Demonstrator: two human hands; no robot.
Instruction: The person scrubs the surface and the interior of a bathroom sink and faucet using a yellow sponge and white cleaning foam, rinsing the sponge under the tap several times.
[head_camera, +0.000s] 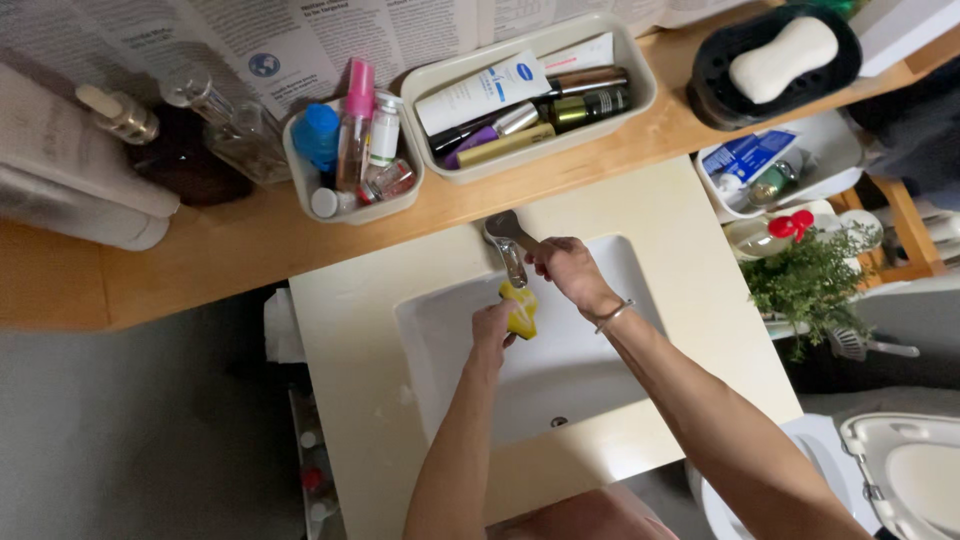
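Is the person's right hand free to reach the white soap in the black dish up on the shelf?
Probably not right away: the right hand is on the faucet. The path to the soap in its black dish looks unobstructed.

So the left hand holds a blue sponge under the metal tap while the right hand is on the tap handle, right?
Not quite: the head view shows the sponge is yellow, not blue. The left hand does hold it under the metal tap, and the right hand is on the tap handle.

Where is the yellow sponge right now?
In the head view, the yellow sponge is near the middle, held in the left hand over the sink, just below the tap that the right hand touches.
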